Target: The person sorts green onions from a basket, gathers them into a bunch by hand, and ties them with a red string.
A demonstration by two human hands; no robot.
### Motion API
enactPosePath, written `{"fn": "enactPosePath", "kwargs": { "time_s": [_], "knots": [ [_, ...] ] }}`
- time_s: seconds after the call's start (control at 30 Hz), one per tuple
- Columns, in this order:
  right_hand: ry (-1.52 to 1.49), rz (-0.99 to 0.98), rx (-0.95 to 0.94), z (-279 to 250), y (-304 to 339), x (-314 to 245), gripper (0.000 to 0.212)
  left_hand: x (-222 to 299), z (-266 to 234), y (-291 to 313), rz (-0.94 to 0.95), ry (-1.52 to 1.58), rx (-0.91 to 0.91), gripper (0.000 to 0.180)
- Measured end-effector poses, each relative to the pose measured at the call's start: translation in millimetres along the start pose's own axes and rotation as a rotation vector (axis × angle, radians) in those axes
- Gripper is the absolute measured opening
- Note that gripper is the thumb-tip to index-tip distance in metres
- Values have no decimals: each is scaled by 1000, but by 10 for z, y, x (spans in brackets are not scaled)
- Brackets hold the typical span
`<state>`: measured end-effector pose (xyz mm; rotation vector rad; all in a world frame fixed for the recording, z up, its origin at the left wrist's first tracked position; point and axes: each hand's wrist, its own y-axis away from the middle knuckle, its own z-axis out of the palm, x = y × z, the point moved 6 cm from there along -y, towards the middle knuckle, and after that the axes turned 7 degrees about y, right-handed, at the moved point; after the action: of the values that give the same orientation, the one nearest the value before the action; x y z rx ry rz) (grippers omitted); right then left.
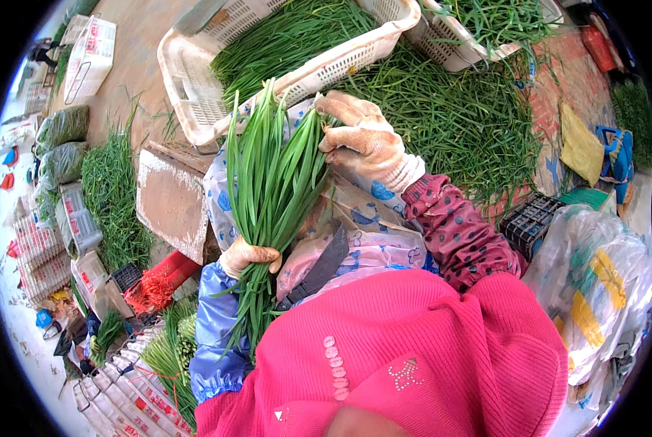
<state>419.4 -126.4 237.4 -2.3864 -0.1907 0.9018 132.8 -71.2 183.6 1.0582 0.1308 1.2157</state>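
A thick bunch of long green garlic chives [267,175] stands in front of my lap, its leaves fanning out toward the top. My left hand [247,258], in a pale glove, is closed around the narrow lower part, and more leaves hang below the grip. My right hand [369,142], in a stained, off-white glove, is at the bunch's upper right edge with its fingers bent against the leaves. Whatever is between those fingertips is too small to make out. A patterned plastic apron [373,211] covers my lap behind the bunch.
Ahead is a white plastic crate [304,80] of chives, with another crate [479,51] to its right. Loose chives [442,120] are heaped on the floor beside them. A worn wooden board [169,197] and red ties [155,288] sit left; clear plastic bags [595,277] lie right.
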Motion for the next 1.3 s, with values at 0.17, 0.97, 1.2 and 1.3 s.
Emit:
{"fn": "enactPosePath", "kwargs": {
  "time_s": [0.17,0.97,1.2,1.3],
  "knots": [
    [-1007,730,228,247,434,391,22,-9,22,9,21,-4,-26,58],
    [-445,1100,445,-298,969,1144,21,-88,-153,-1,30,-332,17,66],
    [-591,575,-436,-198,157,908,59,17,-49,49,43,-603,-139,64],
    [-377,263,-632,63,-61,776,69,61,43,-11,6,-589,-173,54]
  ]
}}
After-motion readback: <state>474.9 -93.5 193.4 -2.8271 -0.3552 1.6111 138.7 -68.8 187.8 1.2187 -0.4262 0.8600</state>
